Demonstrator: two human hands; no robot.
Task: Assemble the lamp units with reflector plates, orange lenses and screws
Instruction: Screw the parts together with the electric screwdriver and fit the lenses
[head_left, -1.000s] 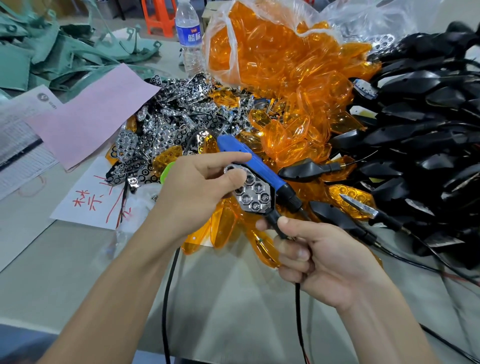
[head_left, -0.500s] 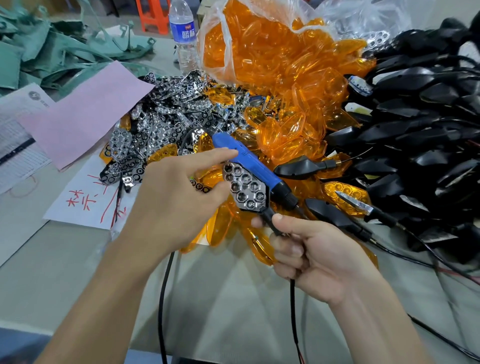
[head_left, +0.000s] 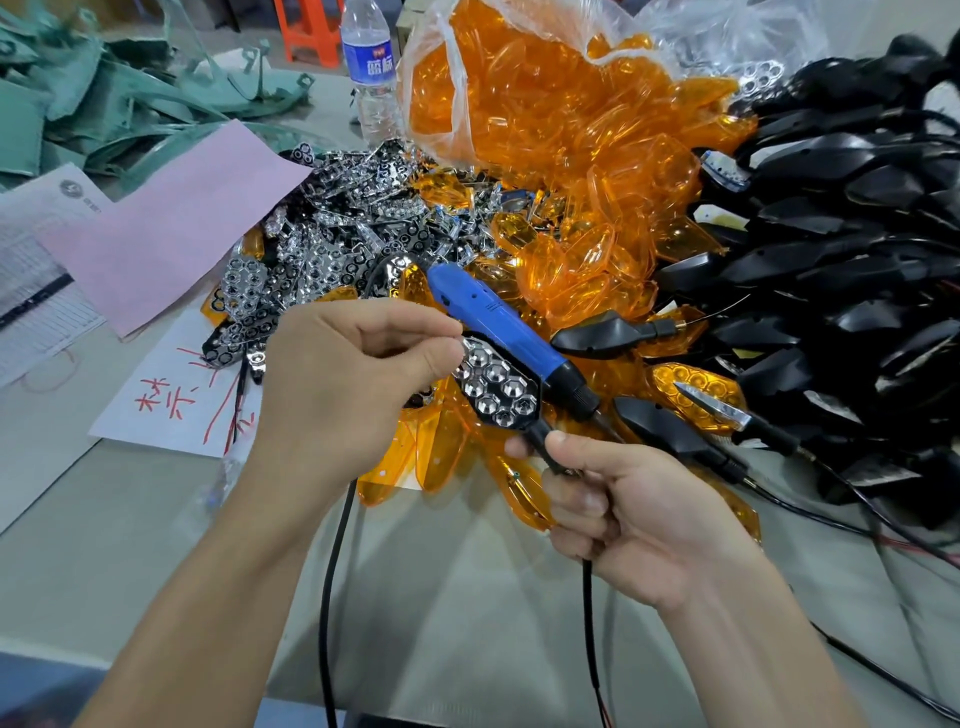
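Note:
My right hand (head_left: 623, 514) grips the black stem of a lamp unit (head_left: 540, 441) and holds it up over the table. A chrome reflector plate (head_left: 496, 387) with hexagonal cups sits in the unit's housing, facing me. My left hand (head_left: 353, 374) pinches the plate's upper left end between thumb and forefinger. Just behind the plate, a blue electric screwdriver (head_left: 498, 322) lies on the pile. Loose orange lenses (head_left: 441, 452) lie under the unit. No screw can be made out.
A heap of chrome reflector plates (head_left: 332, 244) lies at centre left, a bag of orange lenses (head_left: 571, 156) behind, and black lamp housings (head_left: 831, 260) at right. A water bottle (head_left: 371, 67), pink paper (head_left: 176, 223) and a black cable (head_left: 332, 571) are also here.
My left hand's fingers lifted off the plate half a second ago and now pinch its upper end. My right hand has kept its hold on the stem.

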